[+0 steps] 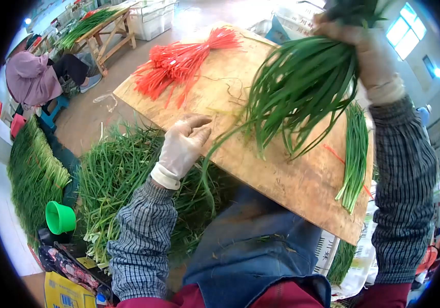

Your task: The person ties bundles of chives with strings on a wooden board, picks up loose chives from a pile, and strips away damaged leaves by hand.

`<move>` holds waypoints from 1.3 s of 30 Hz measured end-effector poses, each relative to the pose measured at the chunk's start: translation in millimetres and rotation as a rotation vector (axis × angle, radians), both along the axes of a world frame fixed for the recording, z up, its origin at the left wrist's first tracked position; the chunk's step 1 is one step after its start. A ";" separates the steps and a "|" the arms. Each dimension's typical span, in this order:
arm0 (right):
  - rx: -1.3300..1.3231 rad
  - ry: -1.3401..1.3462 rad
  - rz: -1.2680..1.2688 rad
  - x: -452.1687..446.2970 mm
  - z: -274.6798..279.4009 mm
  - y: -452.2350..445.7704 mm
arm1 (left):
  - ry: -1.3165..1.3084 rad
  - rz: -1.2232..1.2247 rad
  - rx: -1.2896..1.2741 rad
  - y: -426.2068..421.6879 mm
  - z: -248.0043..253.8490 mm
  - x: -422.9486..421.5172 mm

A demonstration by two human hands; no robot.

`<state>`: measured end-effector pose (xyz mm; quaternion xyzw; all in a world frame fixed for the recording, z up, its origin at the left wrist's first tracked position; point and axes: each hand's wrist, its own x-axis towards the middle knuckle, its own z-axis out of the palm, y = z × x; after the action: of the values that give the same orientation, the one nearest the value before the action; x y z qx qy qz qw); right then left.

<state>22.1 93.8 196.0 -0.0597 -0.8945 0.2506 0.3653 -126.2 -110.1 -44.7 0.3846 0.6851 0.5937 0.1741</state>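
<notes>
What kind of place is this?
Probably a vegetable packing workshop: piled green stalks, red ties on a wooden board, and stacked white crates beyond.

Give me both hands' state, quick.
Left hand: half-open, fingers curled by the board's near edge, nothing visible in it.
Right hand: closed on a bunch of greens, raised over the board.

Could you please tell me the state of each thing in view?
Left hand: gloved, fingers half curled.
Right hand: gloved, closed.
Held leaves: raised, drooping.
Board: partly covered.
Red strips: gathered at one end, splayed at the other.
Bunch on board: stalks aligned.
Leaf heap: loose, tangled.
Green tub: uncovered.
</notes>
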 end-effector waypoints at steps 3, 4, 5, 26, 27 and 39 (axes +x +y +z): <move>-0.573 0.164 -0.290 1.2 10.6 -20.8 | -0.001 0.070 0.101 -16.5 -11.6 -7.2; -0.558 0.150 -0.251 2.3 2.4 -22.9 | 0.162 0.133 0.058 -28.9 -18.3 -9.9; -0.543 0.136 -0.212 3.8 -5.6 -25.4 | 0.371 0.142 -0.036 -42.1 -31.4 -9.4; -0.385 0.231 -0.120 7.9 -24.6 -6.7 | 0.529 0.168 -1.258 -156.5 -122.3 -52.3; -0.434 0.269 -0.070 2.5 -37.7 -18.0 | 0.606 0.267 -1.086 -149.8 -102.1 -40.7; -0.640 0.167 0.087 0.3 -28.7 8.5 | 0.449 -0.058 -0.081 17.7 -2.1 89.4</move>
<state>22.4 102.3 167.3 -0.1123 -0.7393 0.5382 0.3889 -36.9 -92.4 -46.8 0.5192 0.7187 0.4599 0.0498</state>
